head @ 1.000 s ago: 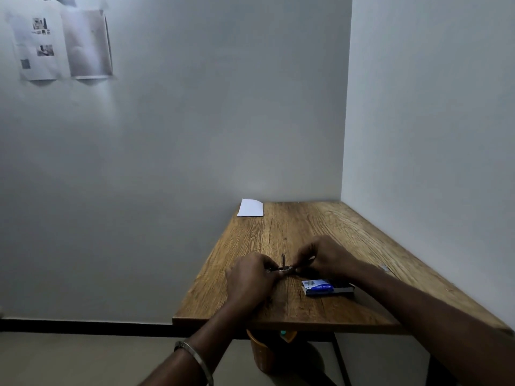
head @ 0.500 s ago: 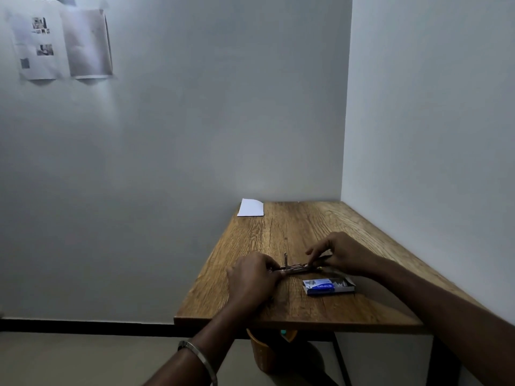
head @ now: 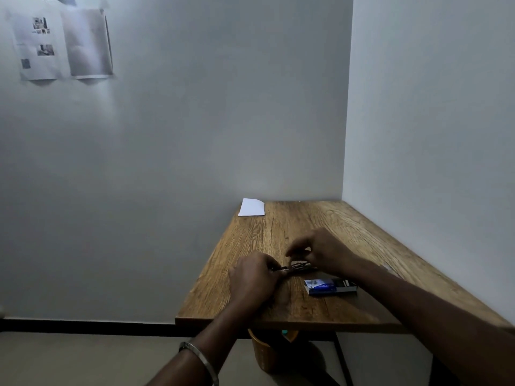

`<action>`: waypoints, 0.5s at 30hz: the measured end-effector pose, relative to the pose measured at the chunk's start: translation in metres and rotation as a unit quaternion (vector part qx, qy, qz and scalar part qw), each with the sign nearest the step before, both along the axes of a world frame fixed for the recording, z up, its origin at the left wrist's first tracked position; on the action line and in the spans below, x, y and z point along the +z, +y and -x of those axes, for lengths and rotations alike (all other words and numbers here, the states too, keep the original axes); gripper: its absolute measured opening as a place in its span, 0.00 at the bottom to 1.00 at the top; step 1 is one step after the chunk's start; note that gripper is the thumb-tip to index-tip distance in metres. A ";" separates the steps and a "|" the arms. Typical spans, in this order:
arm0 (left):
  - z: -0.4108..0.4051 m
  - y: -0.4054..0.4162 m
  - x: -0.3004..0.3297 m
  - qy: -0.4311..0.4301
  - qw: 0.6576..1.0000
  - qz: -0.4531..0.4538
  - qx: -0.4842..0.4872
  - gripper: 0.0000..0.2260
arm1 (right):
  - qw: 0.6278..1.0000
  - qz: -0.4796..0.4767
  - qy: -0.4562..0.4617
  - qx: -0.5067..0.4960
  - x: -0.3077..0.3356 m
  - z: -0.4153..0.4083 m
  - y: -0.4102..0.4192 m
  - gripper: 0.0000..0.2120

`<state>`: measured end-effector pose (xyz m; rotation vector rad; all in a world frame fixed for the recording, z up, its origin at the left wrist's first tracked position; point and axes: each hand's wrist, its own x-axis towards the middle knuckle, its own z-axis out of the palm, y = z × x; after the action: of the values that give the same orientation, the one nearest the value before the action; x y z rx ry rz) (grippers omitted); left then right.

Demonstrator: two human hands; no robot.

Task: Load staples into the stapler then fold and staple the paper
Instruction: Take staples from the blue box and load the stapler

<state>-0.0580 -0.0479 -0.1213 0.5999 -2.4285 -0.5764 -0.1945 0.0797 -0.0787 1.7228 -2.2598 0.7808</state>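
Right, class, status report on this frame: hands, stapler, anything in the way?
Left hand gripping stapler end. Right hand hovering over it, fingers pinched. Staple box open alongside; paper at far corner. Nothing obstructing.

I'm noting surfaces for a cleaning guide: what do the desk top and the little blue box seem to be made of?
The table top looks like wood or a wood-look laminate with a matte brown finish; long grain lines and a crack-like seam show, though solid or veneer can't be told. The staple box looks like thin printed cardboard, blue and white with a slight sheen and folded edges.
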 end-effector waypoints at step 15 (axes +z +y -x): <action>0.004 -0.001 0.000 0.007 1.000 0.007 0.007 0.10 | 0.981 -0.087 -0.171 -0.035 -0.004 0.021 0.015 0.05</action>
<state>-0.0616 -0.0487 -0.1215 0.6050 -2.4118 -0.5545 -0.2157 0.0945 -0.0824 1.6770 -2.6717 0.9509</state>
